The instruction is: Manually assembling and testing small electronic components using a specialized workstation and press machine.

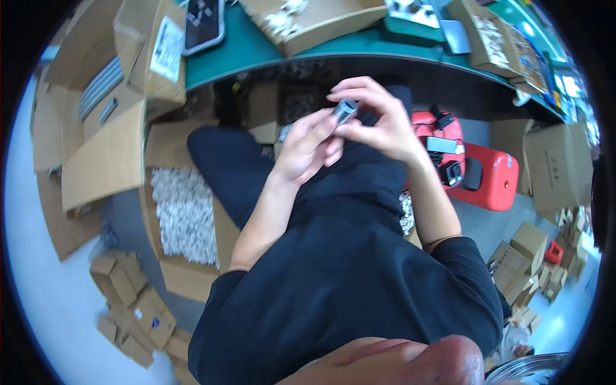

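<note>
Left hand [303, 146]: pinching near end of metal cylinder [346, 111]; right hand [383, 120]: half-curled around it, grip unclear. Handling, judged: stiff, light, probably slick; hold by sides.

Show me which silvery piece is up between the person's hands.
The silvery cylinder between the left hand and right hand; similar silvery pieces lie apart, in the open cardboard box at the picture's left.

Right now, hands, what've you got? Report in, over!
Left hand: gripping silver cylinder, tilted. Right hand: curled close about it. Nothing seen blocking either; green table ahead.
</note>
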Demonstrator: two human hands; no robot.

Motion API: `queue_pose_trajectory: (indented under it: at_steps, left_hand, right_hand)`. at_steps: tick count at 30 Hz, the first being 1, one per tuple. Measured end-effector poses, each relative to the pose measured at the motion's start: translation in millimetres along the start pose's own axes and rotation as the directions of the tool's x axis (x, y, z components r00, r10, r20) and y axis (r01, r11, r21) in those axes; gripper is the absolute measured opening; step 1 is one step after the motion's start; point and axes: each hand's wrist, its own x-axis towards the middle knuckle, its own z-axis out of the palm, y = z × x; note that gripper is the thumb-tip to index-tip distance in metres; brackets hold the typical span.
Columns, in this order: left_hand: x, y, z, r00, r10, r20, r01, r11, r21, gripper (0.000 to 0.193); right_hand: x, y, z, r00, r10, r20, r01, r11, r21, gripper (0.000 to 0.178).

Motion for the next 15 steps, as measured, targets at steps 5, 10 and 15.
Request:
queue_pose_trajectory:
  at_steps: [5,10,15]
  left_hand:
    - [-2,-8,-12,1.000,-0.029,-0.006,0.028,0.997,-0.072,0.035]
    - [-1,-6,-7,0.999,-0.043,-0.024,0.043,0.999,-0.009,0.037]
    - [-6,-14,-29,0.992,-0.045,-0.121,0.047,0.999,0.009,0.035]
  right_hand:
    - [3,4,-15,0.961,-0.146,0.236,0.158,0.987,-0.033,0.036]
    - [11,-4,-42,0.978,-0.123,0.171,0.142,0.984,-0.108,0.035]
    - [34,25,-244,0.819,-0.223,-0.530,-0.162,0.795,-0.585,0.024]
